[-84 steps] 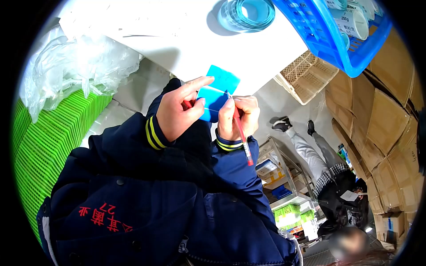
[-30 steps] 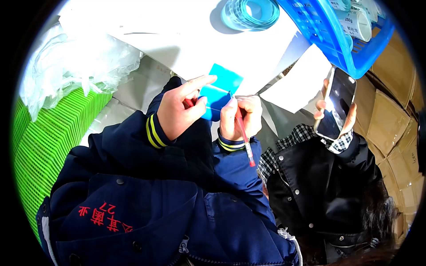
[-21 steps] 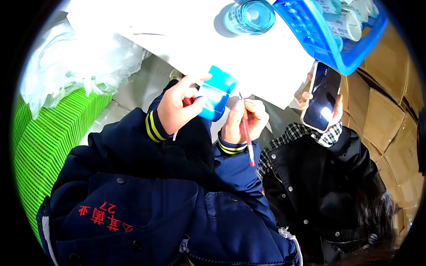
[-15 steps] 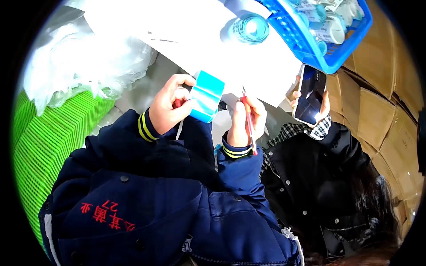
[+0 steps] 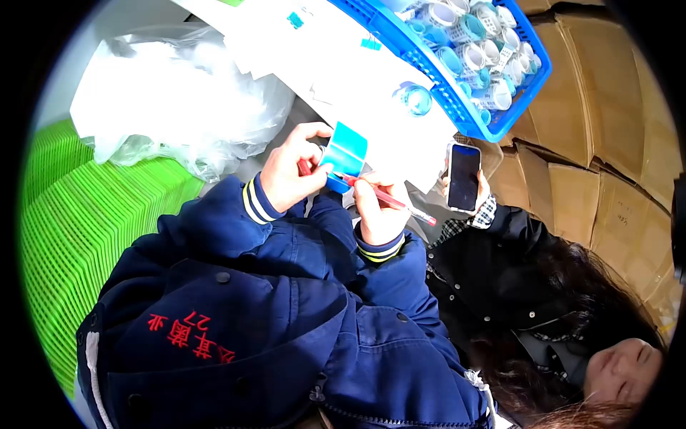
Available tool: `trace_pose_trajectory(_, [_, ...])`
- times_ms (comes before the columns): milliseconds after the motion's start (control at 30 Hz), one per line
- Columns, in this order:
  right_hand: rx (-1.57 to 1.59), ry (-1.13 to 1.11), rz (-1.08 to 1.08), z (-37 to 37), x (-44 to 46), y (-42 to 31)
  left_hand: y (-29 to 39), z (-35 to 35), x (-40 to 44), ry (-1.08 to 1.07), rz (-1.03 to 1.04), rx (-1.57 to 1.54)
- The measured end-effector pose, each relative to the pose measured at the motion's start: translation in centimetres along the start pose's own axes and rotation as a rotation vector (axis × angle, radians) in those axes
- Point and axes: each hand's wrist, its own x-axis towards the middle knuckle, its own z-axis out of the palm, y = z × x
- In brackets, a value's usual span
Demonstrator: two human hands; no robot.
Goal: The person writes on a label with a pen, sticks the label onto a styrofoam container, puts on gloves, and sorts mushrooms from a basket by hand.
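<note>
My left hand (image 5: pixel 293 171) is closed on a folded blue sheet (image 5: pixel 348 148), whose surface is shiny and bent. A small red object (image 5: pixel 305 168), perhaps a pen cap, shows between its fingers. At the right, my right hand (image 5: pixel 382 213) grips a red pen (image 5: pixel 409 207), its tip end against the lower part of the sheet and its rear end sloping down to the right. The very tip is hard to make out. Both hands are held above my lap, near the edge of the white table (image 5: pixel 321 57).
A blue basket (image 5: pixel 411 53) with several rolled labels stands at the upper right, beside a clear blue roll (image 5: pixel 416 99). A co-worker in black holds a phone (image 5: pixel 464 177). Plastic bags (image 5: pixel 179 93) lie on green crates (image 5: pixel 93 214). Cardboard boxes (image 5: pixel 614 207) line the right.
The view has swung, showing more of the basket and the co-worker's head. My right hand has brought the pen from beside the blue sheet onto its lower part, tilting it flatter.
</note>
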Motion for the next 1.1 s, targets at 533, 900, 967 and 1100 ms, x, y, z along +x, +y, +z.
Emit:
trace_pose_trajectory(533, [0.036, 0.099, -0.061, 2.8, 0.5, 2.0, -2.8, 0.4, 3.2, 0.116, 0.088, -0.124])
trace_pose_trajectory(900, [-0.009, 0.312, -0.051, -0.7, 0.1, 7.2, -5.9, 1.5, 10.8, 0.281, 0.801, 0.975])
trace_pose_trajectory(967, [-0.024, 0.321, -0.098, -0.9, -0.2, 7.9, -5.4, 1.4, 11.1, 0.190, 0.828, 1.105])
trace_pose_trajectory(1100, [-0.091, 0.318, -0.132, -1.3, 0.1, 7.6, -3.3, 2.7, 12.7, -0.018, 0.822, 1.272])
